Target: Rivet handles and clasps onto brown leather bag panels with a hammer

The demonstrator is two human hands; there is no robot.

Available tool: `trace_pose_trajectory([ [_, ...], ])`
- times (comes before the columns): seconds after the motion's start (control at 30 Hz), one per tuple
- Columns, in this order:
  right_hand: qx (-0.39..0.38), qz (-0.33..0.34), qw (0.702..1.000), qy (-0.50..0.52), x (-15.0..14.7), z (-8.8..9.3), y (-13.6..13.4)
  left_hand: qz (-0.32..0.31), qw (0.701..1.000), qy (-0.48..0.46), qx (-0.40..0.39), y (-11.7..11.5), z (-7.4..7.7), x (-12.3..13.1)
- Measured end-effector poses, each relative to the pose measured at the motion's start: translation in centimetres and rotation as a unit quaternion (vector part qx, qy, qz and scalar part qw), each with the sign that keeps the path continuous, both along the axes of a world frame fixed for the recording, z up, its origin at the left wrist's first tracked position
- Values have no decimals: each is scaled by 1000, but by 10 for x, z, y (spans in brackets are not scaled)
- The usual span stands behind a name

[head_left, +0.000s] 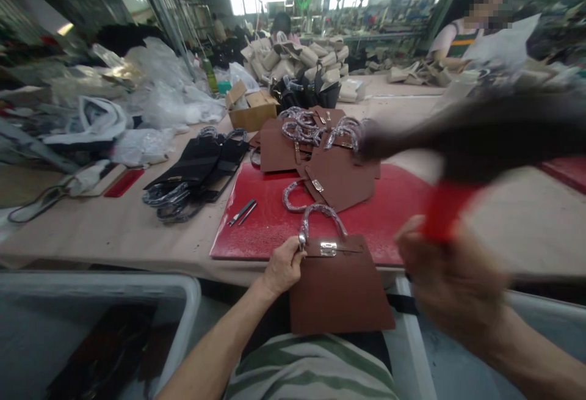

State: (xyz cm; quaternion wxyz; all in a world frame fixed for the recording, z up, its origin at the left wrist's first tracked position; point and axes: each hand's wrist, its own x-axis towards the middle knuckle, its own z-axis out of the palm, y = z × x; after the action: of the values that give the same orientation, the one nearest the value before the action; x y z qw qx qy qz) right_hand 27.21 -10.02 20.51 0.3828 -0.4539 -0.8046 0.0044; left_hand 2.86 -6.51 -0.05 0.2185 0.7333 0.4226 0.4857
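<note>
A brown handbag panel (pixel 341 296) with a plastic-wrapped handle and a silver clasp (pixel 328 248) hangs over the near edge of a red board (pixel 270 229). My left hand (pixel 284 265) pinches a small silver metal piece (pixel 301 239) at the panel's upper left corner, by the handle's foot. On the right, my right hand (pixel 453 272) is wrapped round the red grip of a hammer (pixel 458 198), raised above the board and blurred by motion. Its dark head is close to the camera.
More brown panels (pixel 348 177) with wrapped handles are piled on the board, near two thin metal tools (pixel 242 211). Black bag panels (pixel 196 162) lie to the left, behind a grey bin (pixel 195 302). A cardboard box (pixel 253 113) stands behind; a co-worker (pixel 458 40) is at the far right.
</note>
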Motion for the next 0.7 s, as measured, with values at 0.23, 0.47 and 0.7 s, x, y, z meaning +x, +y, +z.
trace_pose_trajectory([
  [0.23,-292,-35,910,-293,42,-85,2,-3,998,8,60,-3,-2,3],
  [0.47,-332,-69,935,-106,36,-78,22,19,998,24,62,-3,-9,0],
  [0.7,-411,-100,906,0,49,-112,53,52,998,-26,-12,4,-3,-4],
])
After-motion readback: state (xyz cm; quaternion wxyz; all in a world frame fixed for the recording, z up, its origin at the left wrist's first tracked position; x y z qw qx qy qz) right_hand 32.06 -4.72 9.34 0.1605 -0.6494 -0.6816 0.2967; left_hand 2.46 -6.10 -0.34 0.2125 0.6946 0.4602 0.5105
